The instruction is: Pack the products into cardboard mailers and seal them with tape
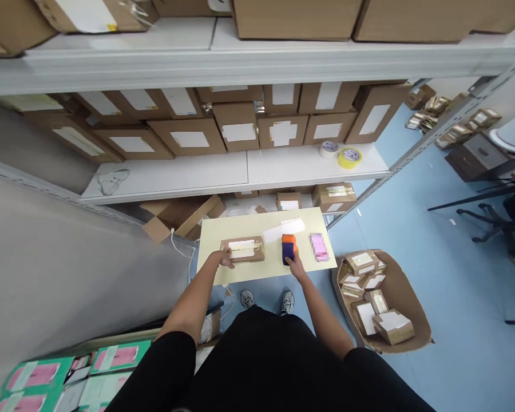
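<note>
On the pale yellow tabletop (240, 275) lies a long cardboard box (257, 256) with a white label and clear tape along its top. My left hand (224, 258) is at the box's left end, gripping it by the near corner with a finger over the edge of the label. An orange and dark blue handheld device (288, 246) is in my right hand (296, 264), fingers closed around its near right side. Its exact kind does not show. White paper slips (283, 229) lie behind the device. Right of it is a pink-purple item (319, 247), blurred out.
A shelf (189, 177) ahead holds labelled boxes, a white tape roll (328, 149) and a yellow tape roll (349, 158). At right on the floor stands a large open carton (405, 292) of small parcels. Green and pink boxes (120, 356) sit at lower left.
</note>
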Motion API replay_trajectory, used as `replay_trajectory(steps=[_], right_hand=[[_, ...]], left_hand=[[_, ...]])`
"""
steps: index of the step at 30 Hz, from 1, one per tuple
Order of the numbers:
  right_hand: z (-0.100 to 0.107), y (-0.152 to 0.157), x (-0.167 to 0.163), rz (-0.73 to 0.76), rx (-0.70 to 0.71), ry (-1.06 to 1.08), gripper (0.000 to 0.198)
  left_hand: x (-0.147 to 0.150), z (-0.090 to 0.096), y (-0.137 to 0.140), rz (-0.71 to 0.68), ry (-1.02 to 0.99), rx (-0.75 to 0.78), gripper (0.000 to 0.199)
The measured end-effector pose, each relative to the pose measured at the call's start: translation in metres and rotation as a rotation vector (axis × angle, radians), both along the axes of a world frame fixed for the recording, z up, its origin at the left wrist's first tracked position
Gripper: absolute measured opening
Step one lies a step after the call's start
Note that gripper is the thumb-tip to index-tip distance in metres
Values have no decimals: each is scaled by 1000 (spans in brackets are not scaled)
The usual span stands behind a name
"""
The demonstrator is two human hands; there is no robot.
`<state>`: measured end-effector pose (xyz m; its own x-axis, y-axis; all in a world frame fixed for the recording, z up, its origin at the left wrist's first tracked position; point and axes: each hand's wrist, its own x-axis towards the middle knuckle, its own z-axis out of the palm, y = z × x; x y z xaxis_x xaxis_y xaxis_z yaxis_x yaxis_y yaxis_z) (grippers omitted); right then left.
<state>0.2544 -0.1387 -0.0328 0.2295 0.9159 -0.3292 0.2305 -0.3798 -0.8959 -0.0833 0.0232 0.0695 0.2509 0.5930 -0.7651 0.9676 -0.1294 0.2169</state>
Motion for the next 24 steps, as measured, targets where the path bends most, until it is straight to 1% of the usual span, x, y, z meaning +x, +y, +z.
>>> replay_trajectory(steps=[3,5,6,9,11,14,17,20,22,24], right_hand=[[25,20,-41,40,74,178,51],[39,39,-74,87,111,207,49],[44,48,-90,114,124,211,48],[51,73,-127,190,149,225,48],[49,83,-142,225,158,232,50],[45,87,-148,255,149,237,54],[44,82,-144,265,130,233,54],[47,76,-139,269,109,213,52],[50,72,-137,274,84,200,51],[53,68,-135,280,62,198,50]], left_hand=[[-8,-10,-2,60,18,-110,132],[-13,-17,-5,71,-4,-145,135],[-15,-20,-7,60,-19,-136,136],[-21,-30,-10,27,-55,-108,143],[-24,-36,-11,29,-75,-93,143],[-30,-45,-10,49,-118,-110,140],[-38,-52,-12,97,-221,-141,136],[-47,-55,-17,66,-279,-155,131],[-52,-53,-21,34,-284,-135,121],[-55,-48,-23,39,-302,-72,104]])
